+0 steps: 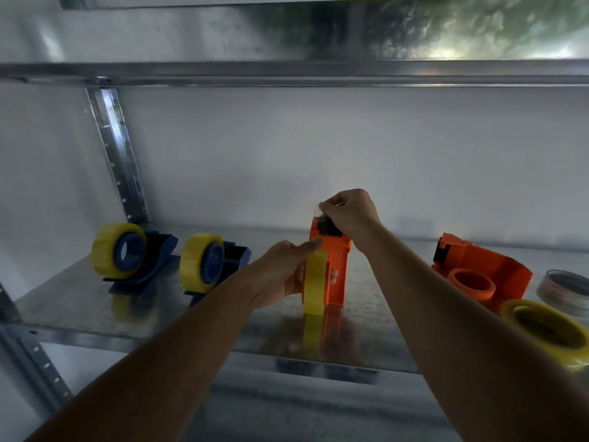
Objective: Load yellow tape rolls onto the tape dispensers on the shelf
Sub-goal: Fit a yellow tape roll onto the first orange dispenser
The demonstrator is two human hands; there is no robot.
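1. An orange dispenser (337,275) stands upright near the middle of the metal shelf (79,301), with a yellow tape roll (315,283) mounted on its left side, seen edge-on.
2. The left hand (283,275) grips that roll and the dispenser body, thumb stretched up along the orange side.
3. The right hand (349,213) pinches a clear strip of tape (316,212) at the dispenser's top, just above its black cutter.
4. To the left stand two blue dispensers (159,253) (228,260), each already carrying a yellow roll (110,250) (196,258).
5. To the right a second orange dispenser (484,272) lies on its side, its hub bare; just in front of it a loose yellow roll (548,330) lies flat, and a greyish roll (564,291) sits behind that.
6. No readable writing shows on any item.
7. The shelf is shiny galvanised steel with a perforated upright (118,154) at the left, another shelf (287,73) above, and a pale wall (350,138) behind.
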